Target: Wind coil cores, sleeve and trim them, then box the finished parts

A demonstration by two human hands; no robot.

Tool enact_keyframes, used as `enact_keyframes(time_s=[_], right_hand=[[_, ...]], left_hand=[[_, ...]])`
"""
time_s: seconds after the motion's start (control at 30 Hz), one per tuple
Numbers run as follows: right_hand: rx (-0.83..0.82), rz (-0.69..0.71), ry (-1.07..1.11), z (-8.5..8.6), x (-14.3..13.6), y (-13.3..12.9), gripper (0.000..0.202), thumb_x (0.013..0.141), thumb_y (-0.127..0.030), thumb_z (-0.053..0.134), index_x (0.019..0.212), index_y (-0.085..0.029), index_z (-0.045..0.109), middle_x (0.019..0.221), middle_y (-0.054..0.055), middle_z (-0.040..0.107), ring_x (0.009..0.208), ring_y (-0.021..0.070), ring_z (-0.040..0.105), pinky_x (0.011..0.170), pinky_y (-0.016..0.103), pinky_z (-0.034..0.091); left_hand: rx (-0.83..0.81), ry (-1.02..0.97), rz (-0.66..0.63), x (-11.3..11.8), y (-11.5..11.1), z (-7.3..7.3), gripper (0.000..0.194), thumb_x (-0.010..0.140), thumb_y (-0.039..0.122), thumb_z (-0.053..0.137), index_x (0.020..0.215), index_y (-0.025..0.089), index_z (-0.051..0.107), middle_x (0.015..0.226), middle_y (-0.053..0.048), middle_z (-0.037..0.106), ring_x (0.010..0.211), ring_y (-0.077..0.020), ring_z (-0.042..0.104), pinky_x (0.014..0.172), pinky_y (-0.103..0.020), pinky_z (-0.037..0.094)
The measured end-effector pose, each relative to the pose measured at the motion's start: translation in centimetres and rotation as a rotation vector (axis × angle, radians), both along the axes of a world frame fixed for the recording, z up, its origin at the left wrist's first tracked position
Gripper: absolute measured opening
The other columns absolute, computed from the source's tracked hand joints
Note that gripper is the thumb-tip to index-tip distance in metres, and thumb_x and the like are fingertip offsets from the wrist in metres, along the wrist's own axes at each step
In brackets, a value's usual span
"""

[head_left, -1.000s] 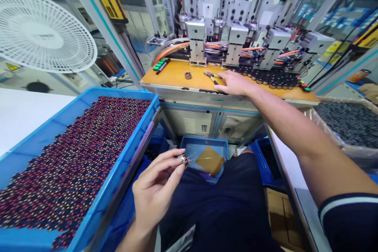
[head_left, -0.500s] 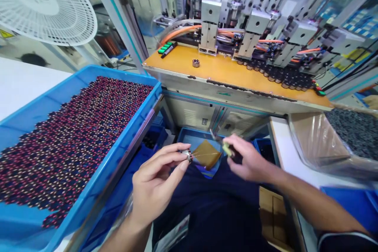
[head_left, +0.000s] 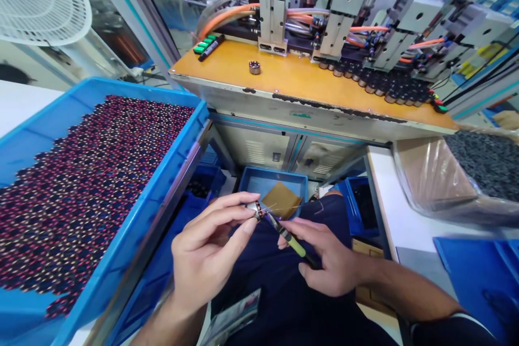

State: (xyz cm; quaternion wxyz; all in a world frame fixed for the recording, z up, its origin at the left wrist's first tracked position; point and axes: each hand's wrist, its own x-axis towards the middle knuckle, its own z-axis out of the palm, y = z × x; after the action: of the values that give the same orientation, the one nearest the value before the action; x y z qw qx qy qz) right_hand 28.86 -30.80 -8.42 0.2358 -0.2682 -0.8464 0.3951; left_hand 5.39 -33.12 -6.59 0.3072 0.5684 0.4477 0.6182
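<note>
- As it fills the left of the frame, the blue crate (head_left: 24, 155) carries dense rows of dark pink-tipped parts (head_left: 89, 189).
- Orange-topped bench (head_left: 300, 78), upper centre: dark round parts (head_left: 389, 86) clustered towards its right.
- Plastic-lined box (head_left: 425, 173), right edge: a mass of dark pieces (head_left: 484, 165).
- Blue tray (head_left: 252, 180), centre: a brownish-yellow sheet (head_left: 284, 194).
- Left grip (head_left: 214, 243) pinches a metal part (head_left: 252, 206); right grip (head_left: 332, 262) wraps green-handled pliers (head_left: 297, 247).
- Badge (head_left: 239, 313), bottom centre: print too blurred to read.
- Pliers' tips: near the part's thin wires at frame centre; contact unclear.
</note>
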Motion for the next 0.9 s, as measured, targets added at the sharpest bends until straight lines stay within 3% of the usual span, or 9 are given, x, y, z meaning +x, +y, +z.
enact_keyframes(time_s=[0.1, 0.27, 0.77, 0.9], right_hand=[[0.005, 0.000, 0.033, -0.1, -0.6, 0.2, 0.076, 0.074, -0.013, 0.057, 0.149, -0.016, 0.042, 0.125, 0.012, 0.067, 0.121, 0.0223, 0.063, 0.113, 0.040, 0.044], [0.019, 0.006, 0.162, -0.5, -1.1, 0.3, 0.076, 0.075, -0.008, 0.053, 0.149, -0.017, 0.040, 0.101, 0.005, 0.072, 0.086, 0.0135, 0.070, 0.109, 0.038, 0.046], [0.014, -0.031, 0.170, -0.4, -1.4, 0.2, 0.066, 0.076, -0.006, 0.054, 0.141, -0.014, 0.050, 0.091, 0.005, 0.067, 0.080, 0.0137, 0.062, 0.081, 0.028, 0.056], [-0.080, -0.076, 0.174, 0.0, -1.6, 0.3, 0.066, 0.074, -0.003, 0.053, 0.139, -0.014, 0.052, 0.086, 0.003, 0.065, 0.076, 0.0119, 0.060, 0.078, 0.026, 0.054]], left_hand=[[-0.001, 0.004, -0.003, -0.1, -0.1, 0.0, 0.033, 0.083, 0.000, 0.067, 0.102, 0.026, 0.074, 0.112, -0.002, 0.075, 0.107, -0.0172, 0.070, 0.088, -0.029, 0.061], [0.003, 0.009, -0.016, -0.1, -0.2, 0.0, 0.034, 0.083, -0.002, 0.066, 0.102, 0.025, 0.074, 0.113, -0.001, 0.074, 0.107, -0.0168, 0.070, 0.088, -0.028, 0.061], [0.019, 0.021, -0.034, 0.0, 0.0, -0.1, 0.036, 0.082, -0.005, 0.066, 0.102, 0.024, 0.073, 0.113, -0.001, 0.074, 0.107, -0.0154, 0.069, 0.091, -0.028, 0.061], [0.018, 0.010, -0.042, 0.0, 0.0, -0.4, 0.035, 0.082, -0.005, 0.065, 0.102, 0.022, 0.072, 0.113, -0.002, 0.073, 0.107, -0.0153, 0.069, 0.087, -0.026, 0.062]])
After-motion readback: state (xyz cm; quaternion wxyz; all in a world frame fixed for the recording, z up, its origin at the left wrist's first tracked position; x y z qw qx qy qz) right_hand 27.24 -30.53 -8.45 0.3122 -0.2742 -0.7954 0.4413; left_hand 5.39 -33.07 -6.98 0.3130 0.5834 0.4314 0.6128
